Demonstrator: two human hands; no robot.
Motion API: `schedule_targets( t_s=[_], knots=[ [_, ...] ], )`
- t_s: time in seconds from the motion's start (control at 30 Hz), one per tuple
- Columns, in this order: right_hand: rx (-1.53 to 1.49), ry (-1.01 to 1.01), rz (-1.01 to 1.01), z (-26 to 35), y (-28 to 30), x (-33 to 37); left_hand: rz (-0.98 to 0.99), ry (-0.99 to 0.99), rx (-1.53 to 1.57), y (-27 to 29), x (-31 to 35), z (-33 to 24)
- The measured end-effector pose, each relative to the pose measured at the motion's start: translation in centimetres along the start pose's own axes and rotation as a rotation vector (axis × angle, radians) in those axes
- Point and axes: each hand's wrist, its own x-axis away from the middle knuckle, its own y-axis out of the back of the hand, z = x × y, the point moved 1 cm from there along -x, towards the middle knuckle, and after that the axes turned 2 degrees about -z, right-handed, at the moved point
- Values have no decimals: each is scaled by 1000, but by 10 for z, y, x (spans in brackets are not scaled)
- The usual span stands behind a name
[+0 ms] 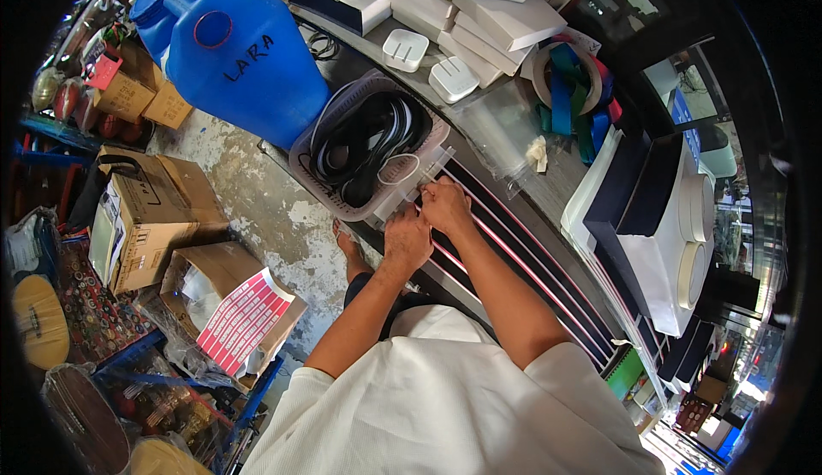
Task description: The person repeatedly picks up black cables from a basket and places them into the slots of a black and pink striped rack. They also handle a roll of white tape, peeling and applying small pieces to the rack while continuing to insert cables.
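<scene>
My left hand (408, 237) and my right hand (446, 207) are close together at the near edge of a pale plastic basket (308, 186). Fingers on both are bent and closed; what they hold, if anything, is too small to tell. Coiled black and white cables (364, 145) fill the basket, and a thin white loop (399, 169) hangs over its rim beside my fingers. Long dark strips with red and white edges (514, 252) run along the bench from under my right hand toward the lower right.
Left of the basket stands a big blue jerrycan (244, 64). Beyond are white boxes (488, 26), two white square plugs (454, 79) and ribbon rolls (569, 81). A stack of dark and white boxes (655, 218) rises at right. Cardboard boxes (154, 218) sit on the floor at left.
</scene>
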Motion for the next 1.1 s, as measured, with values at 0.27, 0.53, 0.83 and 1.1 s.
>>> schedule_targets(
  t_s=[0.27, 0.53, 0.83, 1.1],
  knots=[
    [-82, -24, -19, -8, -2, 5, -4, -31, -28, 2, 0, 1],
    [-169, 45, -228, -53, 17, -18, -18, -10, 127, 11, -7, 6],
    [-191, 3, -195, -66, 19, -51, 58, 324, 852, -4, -50, 7],
    [-136, 46, -104, -27, 35, -43, 91, 430, 974, -15, -55, 4]
  ],
)
